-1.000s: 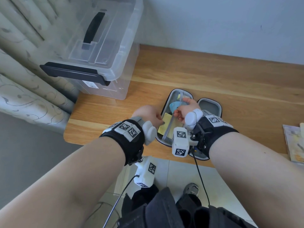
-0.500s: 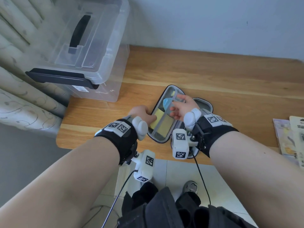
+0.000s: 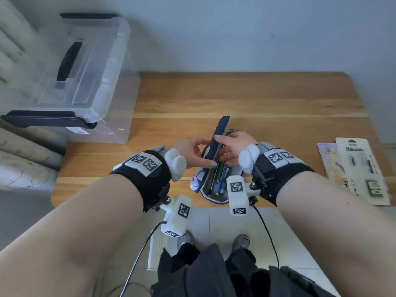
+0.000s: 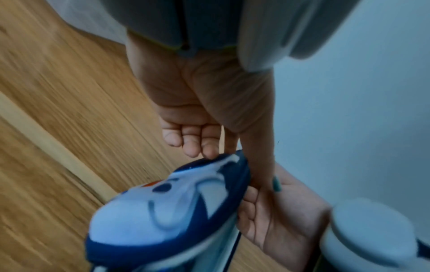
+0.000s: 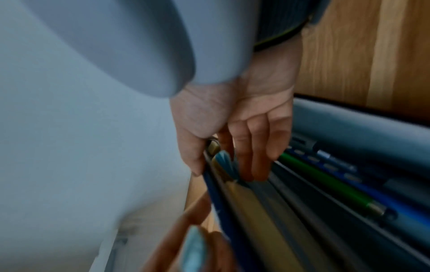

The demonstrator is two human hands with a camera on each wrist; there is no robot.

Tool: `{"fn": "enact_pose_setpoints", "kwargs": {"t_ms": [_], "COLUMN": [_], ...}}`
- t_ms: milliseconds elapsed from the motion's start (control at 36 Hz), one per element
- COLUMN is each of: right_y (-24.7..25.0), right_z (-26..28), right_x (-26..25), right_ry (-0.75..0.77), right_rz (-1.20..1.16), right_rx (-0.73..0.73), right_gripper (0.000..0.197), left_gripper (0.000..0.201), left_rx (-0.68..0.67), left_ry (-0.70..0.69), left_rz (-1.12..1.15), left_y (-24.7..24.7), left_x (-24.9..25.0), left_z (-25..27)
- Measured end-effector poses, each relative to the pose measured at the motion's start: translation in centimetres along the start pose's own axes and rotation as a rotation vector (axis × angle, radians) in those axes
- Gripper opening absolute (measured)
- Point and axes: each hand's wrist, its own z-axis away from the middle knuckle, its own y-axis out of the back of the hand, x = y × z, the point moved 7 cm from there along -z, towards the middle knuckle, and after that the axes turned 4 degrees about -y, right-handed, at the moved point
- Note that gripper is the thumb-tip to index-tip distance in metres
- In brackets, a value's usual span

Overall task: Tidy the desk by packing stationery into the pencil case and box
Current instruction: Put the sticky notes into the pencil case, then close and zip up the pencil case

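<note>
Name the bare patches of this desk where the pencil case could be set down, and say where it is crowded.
Bare wood: the desk behind the pencil case, between storage box and far right edge. Crowded: front centre, where both hands hold the case; front right, with blister pack.

Desk (image 3: 278, 99): box (image 3: 70, 67) at far-left corner, against the wall, overhanging the desk's left edge. Case (image 3: 216, 146) at near edge, centre, well right of the box. One half of the case lies flat on the desk, the other half stands nearly upright along its left side. Pens (image 3: 219, 176) lie lengthwise in the flat half. Left hand (image 3: 190, 151) on the upright half's outer side, right hand (image 3: 232, 146) on its inner side, over the flat half. Pack (image 3: 362, 170) at the desk's right edge, near side, well apart from the case, lying on a booklet (image 3: 327, 161) that sticks out to its left.
</note>
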Motion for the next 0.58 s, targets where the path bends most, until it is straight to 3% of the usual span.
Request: {"fn": "enact_pose_setpoints", "kwargs": {"t_ms": [83,167,250,306,583], "right_y": [0.0,0.5,0.9,1.0,2.4], "right_z": [0.3,0.4,0.6,0.8,2.9], "right_x": [-0.4,0.1,1.0,1.3,1.7], "right_ry": [0.002,-0.041,-0.08,-0.077,-0.078], "right_rz": [0.017,0.036,0.062,0.09,0.213], "right_rx": [0.021,0.069,0.099,0.108,0.235], "right_gripper": [0.012,0.016,0.026,0.021,0.031], "left_gripper": [0.041,0.028,0.037,0.045,0.048], "left_rx": [0.03,0.097,0.144,0.153,0.116], "left_ry": [0.035,0.061,0.099,0.127,0.153], "left_rz": [0.122,0.173,0.055,0.01,-0.037], "left_y": [0.3,0.9,1.3,1.3,0.2], "left_x": [-0.5,-0.8,-1.1,-1.4,-0.5], "left_z": [0.1,0.1,0.1,-0.1,0.0]}}
